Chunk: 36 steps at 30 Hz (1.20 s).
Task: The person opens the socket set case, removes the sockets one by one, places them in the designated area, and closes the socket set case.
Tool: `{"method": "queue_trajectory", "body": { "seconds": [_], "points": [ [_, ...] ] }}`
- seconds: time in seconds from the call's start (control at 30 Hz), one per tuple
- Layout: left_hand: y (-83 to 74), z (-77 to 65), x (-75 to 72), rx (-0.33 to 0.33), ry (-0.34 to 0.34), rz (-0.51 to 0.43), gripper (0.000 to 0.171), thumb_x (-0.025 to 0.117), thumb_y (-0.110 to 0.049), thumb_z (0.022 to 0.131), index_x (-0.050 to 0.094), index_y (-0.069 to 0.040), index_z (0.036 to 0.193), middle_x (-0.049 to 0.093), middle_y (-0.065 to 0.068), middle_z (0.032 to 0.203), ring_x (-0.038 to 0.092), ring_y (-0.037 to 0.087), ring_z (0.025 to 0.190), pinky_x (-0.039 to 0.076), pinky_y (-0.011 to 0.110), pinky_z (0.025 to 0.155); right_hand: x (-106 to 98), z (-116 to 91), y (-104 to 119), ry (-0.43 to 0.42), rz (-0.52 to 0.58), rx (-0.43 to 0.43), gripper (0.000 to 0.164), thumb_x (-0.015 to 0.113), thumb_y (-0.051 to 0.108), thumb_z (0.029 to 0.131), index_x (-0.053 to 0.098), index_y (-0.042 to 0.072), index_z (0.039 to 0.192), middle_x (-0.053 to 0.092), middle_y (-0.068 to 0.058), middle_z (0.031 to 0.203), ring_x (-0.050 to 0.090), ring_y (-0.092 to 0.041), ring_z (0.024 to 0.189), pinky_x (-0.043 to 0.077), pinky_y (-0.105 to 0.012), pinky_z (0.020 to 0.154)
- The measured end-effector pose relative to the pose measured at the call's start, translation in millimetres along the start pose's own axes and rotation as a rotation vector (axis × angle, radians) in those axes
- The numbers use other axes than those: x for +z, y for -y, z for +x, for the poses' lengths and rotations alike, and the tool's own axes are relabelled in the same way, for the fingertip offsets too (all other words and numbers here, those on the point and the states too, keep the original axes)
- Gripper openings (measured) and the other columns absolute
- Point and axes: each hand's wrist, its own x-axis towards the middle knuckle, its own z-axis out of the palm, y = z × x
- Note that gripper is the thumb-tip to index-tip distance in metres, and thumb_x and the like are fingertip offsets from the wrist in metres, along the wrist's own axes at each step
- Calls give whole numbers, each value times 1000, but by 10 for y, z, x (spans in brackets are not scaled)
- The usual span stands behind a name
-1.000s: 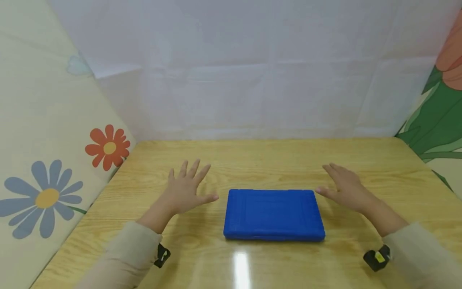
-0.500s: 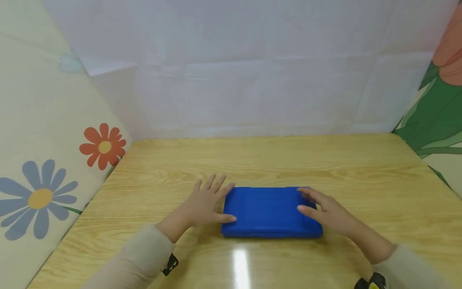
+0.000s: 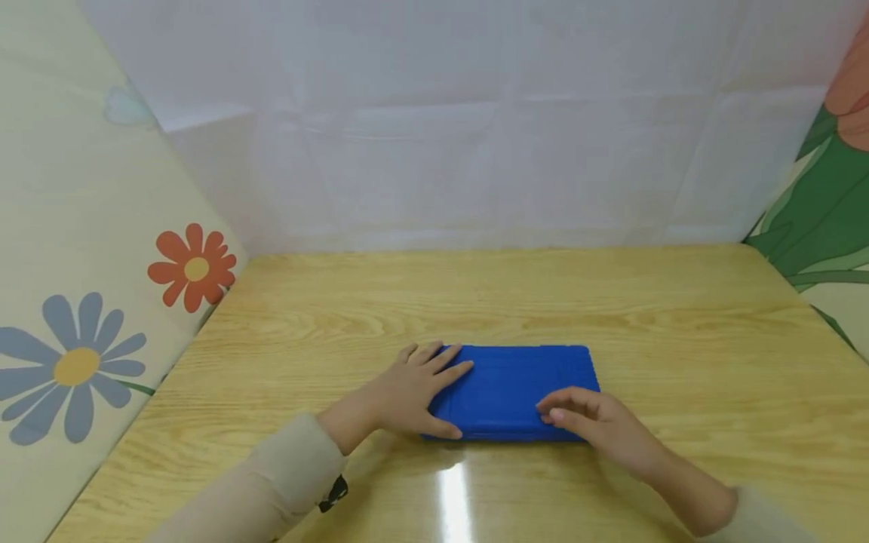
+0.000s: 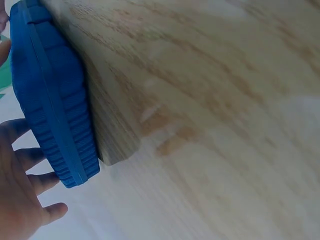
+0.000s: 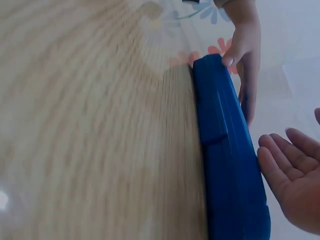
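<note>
A flat blue plastic case (image 3: 509,385), closed, lies on the wooden table. My left hand (image 3: 414,394) rests over its left end with fingers spread across the lid and the thumb near the front edge. In the left wrist view, that hand's fingers (image 4: 31,159) lie along the case's ribbed side (image 4: 60,110). My right hand (image 3: 604,426) is over the front right corner, fingers bent loosely and thumb near the index fingertip. From the right wrist, the thumb of the right hand (image 5: 297,175) appears at the lid's edge, with nothing in the grasp.
The wooden table (image 3: 326,317) extends around the case on all sides. A white sheet (image 3: 475,151) hangs behind it. Flower-patterned cloth (image 3: 75,188) borders the left side, and a similar print (image 3: 828,204) stands on the right.
Both hands have come inward from either side of the case. The left hand has settled over its left end; the right has moved to the front right corner. The case stays in place.
</note>
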Motion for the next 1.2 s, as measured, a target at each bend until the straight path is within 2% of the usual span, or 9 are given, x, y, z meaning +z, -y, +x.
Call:
{"method": "queue_trajectory", "body": {
  "seconds": [0.3,0.4,0.6,0.83,1.0,1.1,1.2],
  "points": [
    [5,31,17,15,7,-62,96,55,-66,65,18,-16,139,8,12,143,5,35,127,9,52,99,213,-83,-113,111,191,-25,34,45,13,90,48,-14,111,52,-28,106,56,-24,94,45,-29,80],
    [9,40,8,21,15,-85,97,57,-64,65,18,-16,139,8,13,143,5,36,127,10,50,99,257,-83,-155,110,232,28,37,45,15,90,46,-16,112,52,-27,107,55,-25,94,45,-30,79],
    [6,50,-7,35,29,-99,99,61,-63,63,19,-14,139,9,14,143,5,37,127,11,48,100,282,-59,-203,68,320,168,41,47,20,90,46,-15,113,54,-21,108,53,-27,98,44,-32,83],
    [-10,82,-23,37,14,-72,96,63,-60,63,25,-13,137,14,17,141,11,40,125,14,49,99,300,-31,-213,35,354,199,42,47,20,89,47,-16,111,55,-21,106,53,-27,98,44,-33,83],
    [2,127,-39,21,-1,-55,94,62,-60,64,27,-14,137,16,17,140,14,41,124,17,51,98,317,-4,-241,-58,369,218,41,48,19,89,47,-16,110,56,-18,105,55,-22,93,45,-32,81],
    [18,149,-50,8,1,-49,94,61,-62,63,26,-16,137,18,16,140,16,40,124,19,52,97,326,15,-256,-114,416,233,38,48,18,89,49,-15,108,57,-15,102,56,-19,89,46,-31,79],
    [50,157,-73,2,16,-46,94,60,-65,62,27,-17,137,20,15,140,19,39,123,20,53,96,348,36,-260,-133,477,254,36,48,17,89,50,-14,105,58,-12,100,56,-18,88,46,-32,79]
  ]
}}
